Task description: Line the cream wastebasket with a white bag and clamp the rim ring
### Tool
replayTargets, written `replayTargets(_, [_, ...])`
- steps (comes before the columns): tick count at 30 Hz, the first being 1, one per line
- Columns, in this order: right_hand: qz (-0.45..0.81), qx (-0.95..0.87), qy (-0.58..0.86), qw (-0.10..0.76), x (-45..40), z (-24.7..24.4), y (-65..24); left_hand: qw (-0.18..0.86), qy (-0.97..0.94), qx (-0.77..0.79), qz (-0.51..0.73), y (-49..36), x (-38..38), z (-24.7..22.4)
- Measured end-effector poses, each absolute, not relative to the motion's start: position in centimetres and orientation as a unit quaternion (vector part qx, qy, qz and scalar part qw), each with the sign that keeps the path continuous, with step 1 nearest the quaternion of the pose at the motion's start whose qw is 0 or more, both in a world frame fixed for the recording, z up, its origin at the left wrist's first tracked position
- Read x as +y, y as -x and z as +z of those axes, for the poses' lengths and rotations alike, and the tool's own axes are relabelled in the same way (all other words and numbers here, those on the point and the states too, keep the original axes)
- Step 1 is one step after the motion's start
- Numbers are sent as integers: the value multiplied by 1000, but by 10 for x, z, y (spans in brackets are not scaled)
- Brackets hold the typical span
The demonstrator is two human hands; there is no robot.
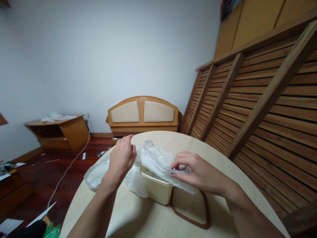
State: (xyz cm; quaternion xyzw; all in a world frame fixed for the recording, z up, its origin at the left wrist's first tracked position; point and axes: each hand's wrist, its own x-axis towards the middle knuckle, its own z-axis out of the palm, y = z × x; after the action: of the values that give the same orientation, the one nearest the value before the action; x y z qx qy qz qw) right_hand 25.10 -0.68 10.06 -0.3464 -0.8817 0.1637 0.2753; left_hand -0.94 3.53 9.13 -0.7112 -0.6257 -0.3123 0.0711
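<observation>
A thin, whitish see-through plastic bag (156,158) spreads crumpled between my two hands, partly over a cream plastic box (158,190). My right hand (195,170) pinches the bag's edge between thumb and fingers, above the box's right side. To the left of the box, my left hand (122,153) is closed, apparently on the bag's other side; its fingertips are turned away. More of the crumpled plastic lies left of my left wrist. A lid with a brown rim and clear middle (206,211) rests flat on the table, right beside the box. The box's inside is mostly covered.
The round pale table (133,221) carries these things. A wooden slatted frame (255,99) leans along the right. Behind stands a headboard (142,124). At left, a low wooden cabinet (76,132) holds papers, and a white cable (70,167) crosses the dark red floor.
</observation>
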Motion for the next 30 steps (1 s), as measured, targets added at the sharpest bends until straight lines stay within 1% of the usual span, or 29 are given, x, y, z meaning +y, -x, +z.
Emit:
replayTargets(2, [177,-902,312,242,-17,102,-245,43,757,-506,-411,4,31,94])
replayTargets(3, [179,-909,301,228,-21,101,-242,4,791,-444,-421,0,28,95])
replayTargets(5, [180,-919,288,201,-29,100,-236,-79,846,-380,-365,-7,22,96])
replayTargets(7, [203,-926,270,171,-36,99,-231,-103,856,-414,-291,-12,17,96])
replayTargets(9, [246,-926,248,141,-40,100,-228,-69,840,-482,-240,-12,15,95])
replayTargets(11, [269,-919,255,135,-40,100,-227,-21,820,-532,-209,-9,16,92])
replayTargets(12, [261,-912,276,152,-38,100,-228,-6,813,-546,-202,-7,17,91])
replayTargets(14, [222,-894,325,214,-29,95,-230,1,806,-558,-200,-3,18,89])
replayTargets(16, [192,-877,345,273,-17,87,-235,-22,804,-555,-211,-1,17,88])
replayTargets(17, [195,-874,345,280,-10,82,-237,-42,805,-551,-216,0,17,88])
replayTargets(21, [243,-860,379,241,11,60,-246,-143,821,-513,-209,6,13,86])
replayTargets(23, [261,-839,412,243,16,52,-248,-207,821,-494,-199,10,12,83])
replayTargets(26, [344,-792,422,277,17,36,-248,-282,810,-463,-222,14,13,69])
replayTargets(27, [372,-776,415,296,17,29,-248,-295,808,-448,-244,14,13,61])
replayTargets(30, [401,-733,406,369,14,3,-245,-357,776,-407,-323,10,14,28])
